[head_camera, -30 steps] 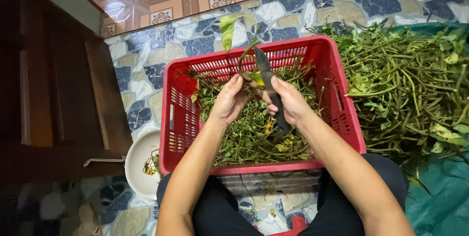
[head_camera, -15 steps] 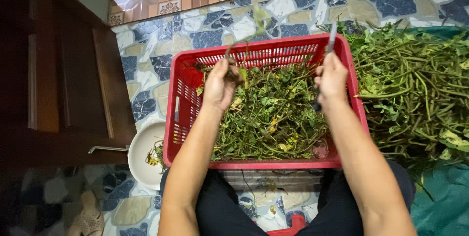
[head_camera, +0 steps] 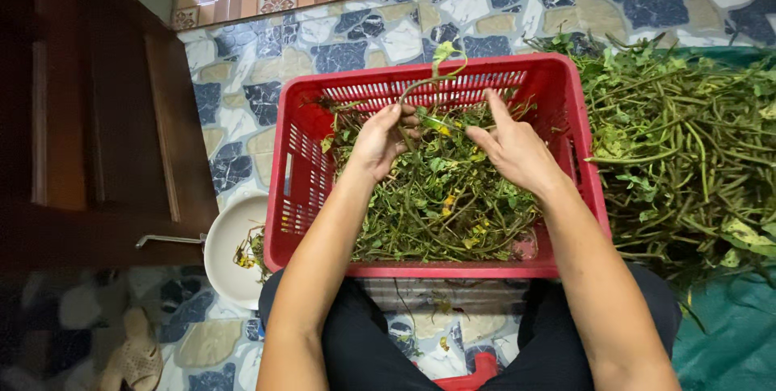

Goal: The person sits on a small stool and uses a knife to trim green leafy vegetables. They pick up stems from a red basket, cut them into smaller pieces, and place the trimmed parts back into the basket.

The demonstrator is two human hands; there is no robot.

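Your right hand has dropped back from the far rim, knife gone, fingers loose and holding nothing. Left hand pinches a curling green stem above the red basket of trimmings.

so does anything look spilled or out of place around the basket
A little. A few green scraps lie loose on the floor just in front of the red basket, between the person's knees. Otherwise the cut greens sit inside it, the heap of stems lies beside it, and both hands work one stem.
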